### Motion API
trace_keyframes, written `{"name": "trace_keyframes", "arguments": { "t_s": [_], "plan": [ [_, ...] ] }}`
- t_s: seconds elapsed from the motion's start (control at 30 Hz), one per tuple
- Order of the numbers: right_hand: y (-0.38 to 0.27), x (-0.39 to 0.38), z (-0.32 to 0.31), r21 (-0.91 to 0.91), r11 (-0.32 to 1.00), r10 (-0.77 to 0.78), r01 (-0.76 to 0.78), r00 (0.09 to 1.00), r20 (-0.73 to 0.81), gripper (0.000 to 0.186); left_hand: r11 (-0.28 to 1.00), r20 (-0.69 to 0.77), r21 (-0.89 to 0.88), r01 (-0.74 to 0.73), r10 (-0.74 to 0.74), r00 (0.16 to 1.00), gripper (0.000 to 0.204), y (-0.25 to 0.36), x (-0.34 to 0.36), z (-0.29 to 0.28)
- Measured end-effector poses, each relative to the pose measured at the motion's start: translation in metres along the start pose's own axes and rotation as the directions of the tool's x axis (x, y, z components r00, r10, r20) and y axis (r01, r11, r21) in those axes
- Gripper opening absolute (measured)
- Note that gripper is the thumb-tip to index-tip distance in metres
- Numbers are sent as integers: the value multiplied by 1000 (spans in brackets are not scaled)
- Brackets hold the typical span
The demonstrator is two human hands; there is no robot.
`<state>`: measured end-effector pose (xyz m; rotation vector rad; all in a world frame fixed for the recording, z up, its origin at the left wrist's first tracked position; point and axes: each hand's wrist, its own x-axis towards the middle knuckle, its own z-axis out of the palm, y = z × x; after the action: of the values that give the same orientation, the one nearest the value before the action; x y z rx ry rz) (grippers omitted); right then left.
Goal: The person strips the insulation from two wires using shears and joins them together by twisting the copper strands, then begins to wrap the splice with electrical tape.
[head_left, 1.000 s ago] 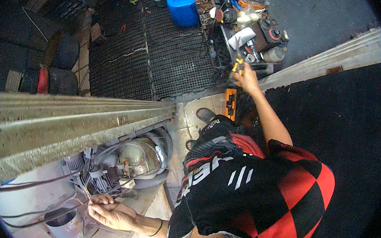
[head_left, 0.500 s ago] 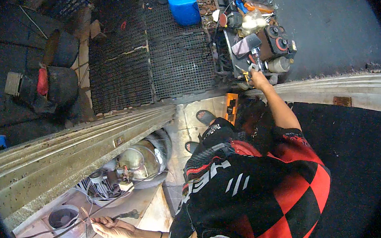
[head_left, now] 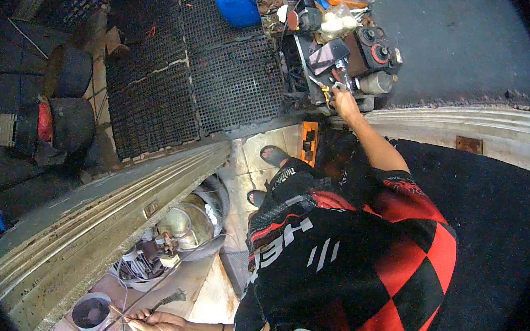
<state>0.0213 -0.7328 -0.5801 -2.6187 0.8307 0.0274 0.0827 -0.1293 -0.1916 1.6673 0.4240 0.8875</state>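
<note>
My left hand [head_left: 154, 326] is low at the left, fingers closed on thin wires with light ends [head_left: 118, 315], beside a grey cylindrical pail [head_left: 78, 316]. My right hand [head_left: 346, 106] is stretched up to a cluttered dark bench [head_left: 311, 75], fingers on yellow-and-black pliers [head_left: 327, 94], which it partly hides. Right by it lie a silver-and-black cylindrical tool [head_left: 342, 74], a pale rectangular item [head_left: 328, 56] and a grey can [head_left: 376, 83].
A weathered frame [head_left: 66, 242] borders a metal tank [head_left: 187, 228] and a machine [head_left: 137, 261]. Beyond are grated mats [head_left: 228, 86], a blue jerrycan [head_left: 232, 2] and dark rounded objects [head_left: 66, 129]. An orange item [head_left: 310, 135] lies by my sandalled foot [head_left: 273, 155].
My right hand has reached onto the bench with the pliers, down among the items. My left hand is slightly lower, still on the wires. The view has shifted somewhat.
</note>
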Motion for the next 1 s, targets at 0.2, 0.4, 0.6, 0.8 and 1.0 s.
{"name": "trace_keyframes", "arguments": {
  "t_s": [0.2,0.4,0.6,0.8,1.0],
  "plan": [
    [42,27,16,-113,988,53,-101,928,-369,28,980,-114,108,-167,180,977,41,16,-20,13],
    [265,95,24,-451,837,-476,311,821,-316,16,968,-70,-165,187,-201,977,26,-21,-1,-16],
    [139,29,26,-288,934,207,-213,977,-51,31,919,62,-395,3,23,998,20,29,-15,18],
    [-16,22,-34,268,947,-14,178,856,-517,35,920,-21,-388,-60,57,998,26,14,-10,-7],
    [-326,-99,-92,920,275,-515,280,851,-106,20,946,87,-325,-6,36,996,32,23,-16,-12]
  ]
}}
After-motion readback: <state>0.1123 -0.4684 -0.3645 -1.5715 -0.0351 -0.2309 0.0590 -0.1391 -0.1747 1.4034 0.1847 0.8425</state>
